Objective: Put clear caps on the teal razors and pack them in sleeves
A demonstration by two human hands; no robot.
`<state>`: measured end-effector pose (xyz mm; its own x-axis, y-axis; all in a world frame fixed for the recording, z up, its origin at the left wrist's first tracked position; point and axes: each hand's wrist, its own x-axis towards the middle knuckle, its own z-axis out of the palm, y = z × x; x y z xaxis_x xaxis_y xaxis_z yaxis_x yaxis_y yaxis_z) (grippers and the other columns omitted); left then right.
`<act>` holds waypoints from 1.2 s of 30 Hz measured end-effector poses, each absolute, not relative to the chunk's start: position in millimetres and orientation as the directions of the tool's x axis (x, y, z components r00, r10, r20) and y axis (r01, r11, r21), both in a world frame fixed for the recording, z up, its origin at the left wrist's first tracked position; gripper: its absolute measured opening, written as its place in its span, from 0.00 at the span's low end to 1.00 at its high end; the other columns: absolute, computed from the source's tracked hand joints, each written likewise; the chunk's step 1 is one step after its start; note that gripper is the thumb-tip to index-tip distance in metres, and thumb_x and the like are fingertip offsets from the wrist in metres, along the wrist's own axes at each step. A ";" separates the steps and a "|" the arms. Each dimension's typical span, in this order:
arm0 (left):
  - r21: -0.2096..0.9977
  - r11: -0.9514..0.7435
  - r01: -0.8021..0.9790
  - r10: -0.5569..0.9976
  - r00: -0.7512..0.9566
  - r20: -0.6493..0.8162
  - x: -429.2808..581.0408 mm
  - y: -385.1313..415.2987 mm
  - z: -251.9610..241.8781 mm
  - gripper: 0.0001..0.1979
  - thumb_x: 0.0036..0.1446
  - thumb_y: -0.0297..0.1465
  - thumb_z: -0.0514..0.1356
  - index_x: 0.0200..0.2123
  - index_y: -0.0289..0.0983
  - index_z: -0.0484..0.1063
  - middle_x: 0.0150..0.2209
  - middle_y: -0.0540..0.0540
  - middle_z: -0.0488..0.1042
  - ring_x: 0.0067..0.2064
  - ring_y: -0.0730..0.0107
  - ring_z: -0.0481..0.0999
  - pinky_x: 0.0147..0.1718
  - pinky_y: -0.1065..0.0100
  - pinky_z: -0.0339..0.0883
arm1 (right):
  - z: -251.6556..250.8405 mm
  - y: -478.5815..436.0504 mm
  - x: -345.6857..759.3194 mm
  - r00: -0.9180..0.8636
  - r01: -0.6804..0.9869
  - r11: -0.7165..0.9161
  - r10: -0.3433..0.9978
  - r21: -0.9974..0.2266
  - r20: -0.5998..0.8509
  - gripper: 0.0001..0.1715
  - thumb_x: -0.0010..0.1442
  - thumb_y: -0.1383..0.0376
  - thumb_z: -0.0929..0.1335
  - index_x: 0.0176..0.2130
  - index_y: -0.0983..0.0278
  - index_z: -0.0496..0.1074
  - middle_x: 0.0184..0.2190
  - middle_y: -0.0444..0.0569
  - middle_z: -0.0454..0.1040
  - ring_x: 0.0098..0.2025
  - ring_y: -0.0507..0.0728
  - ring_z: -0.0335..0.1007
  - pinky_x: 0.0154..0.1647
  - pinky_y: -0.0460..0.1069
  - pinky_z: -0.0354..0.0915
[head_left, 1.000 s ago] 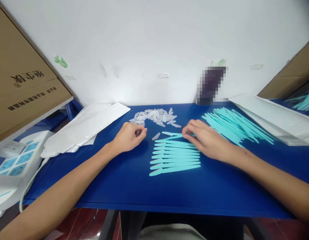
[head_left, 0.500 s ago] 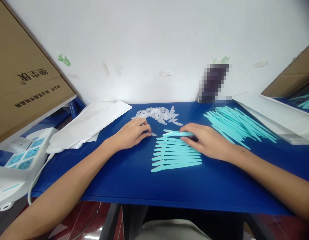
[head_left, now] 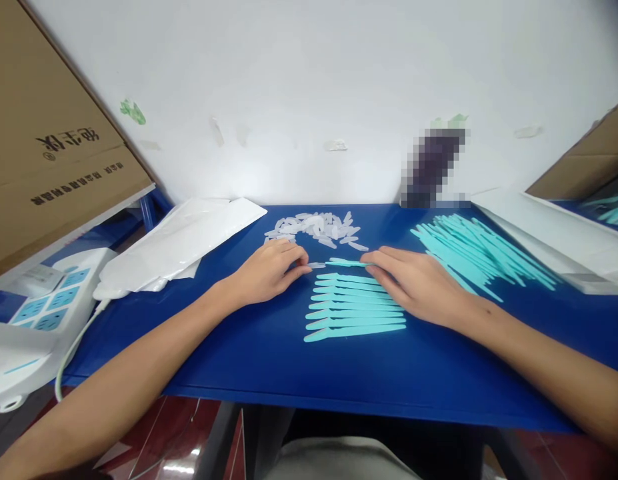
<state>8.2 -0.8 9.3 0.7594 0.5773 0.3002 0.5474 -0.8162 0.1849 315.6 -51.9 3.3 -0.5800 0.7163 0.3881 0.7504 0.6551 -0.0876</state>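
Observation:
My left hand (head_left: 269, 272) pinches a small translucent blade cap (head_left: 317, 265) between thumb and fingers, its free end pointing right. Opposite it, my right hand (head_left: 413, 281) grips the handle of a turquoise eyebrow razor (head_left: 345, 263), whose blade end points left. A small gap separates cap and razor tip. Just below lies a neat row of several turquoise eyebrow razors (head_left: 357, 313), side by side with blade ends to the left; my right fingers cover some of their handle ends. Behind my hands spreads a loose heap of translucent caps (head_left: 329, 227).
A pile of turquoise razors (head_left: 481, 253) lies right on the blue table (head_left: 269, 373). White plastic bags (head_left: 173, 247) and a power strip (head_left: 51, 310) with a cable sit left. Cardboard boxes (head_left: 63, 87) flank the table; a white wall (head_left: 289, 80) closes the back.
The cap in my left hand has moved slightly right, towards the razor. The razor in my right hand has turned and sits a little lower, nearly in line with the cap.

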 end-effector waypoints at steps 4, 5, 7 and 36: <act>0.114 -0.863 0.492 0.480 0.726 0.492 15.4 -4.0 4.0 0.10 0.73 0.35 0.55 0.40 0.37 0.71 0.36 0.46 0.78 0.36 0.66 0.74 0.39 0.63 0.65 | 3.0 -51.8 315.8 -0.561 0.769 0.636 0.717 -0.061 0.413 0.16 0.74 0.64 0.59 0.51 0.63 0.74 0.39 0.50 0.80 0.36 0.56 0.76 0.29 0.49 0.62; 0.091 -0.870 0.485 0.458 0.724 0.516 16.0 -4.4 3.6 0.10 0.73 0.35 0.55 0.40 0.37 0.71 0.35 0.46 0.78 0.35 0.66 0.74 0.38 0.63 0.65 | 3.0 -51.7 316.2 -0.558 0.772 0.633 0.719 -0.058 0.414 0.16 0.74 0.64 0.59 0.50 0.62 0.74 0.39 0.50 0.80 0.35 0.56 0.76 0.29 0.49 0.61; 0.062 -0.876 0.477 0.431 0.720 0.544 16.4 -5.0 3.6 0.10 0.73 0.35 0.54 0.39 0.37 0.71 0.35 0.46 0.78 0.35 0.67 0.74 0.38 0.63 0.66 | 3.4 -51.5 317.3 -0.561 0.770 0.636 0.715 -0.054 0.416 0.17 0.74 0.64 0.59 0.50 0.62 0.75 0.38 0.50 0.79 0.35 0.56 0.75 0.29 0.50 0.61; 0.170 -0.917 0.360 0.387 0.704 0.595 -16.1 31.1 3.6 0.07 0.61 0.27 0.60 0.40 0.37 0.78 0.43 0.43 0.76 0.43 0.64 0.77 0.41 0.64 0.73 | -5.4 -38.0 326.4 -0.596 0.790 0.612 0.749 0.044 0.288 0.22 0.73 0.64 0.59 0.55 0.70 0.77 0.44 0.59 0.77 0.45 0.65 0.74 0.42 0.58 0.70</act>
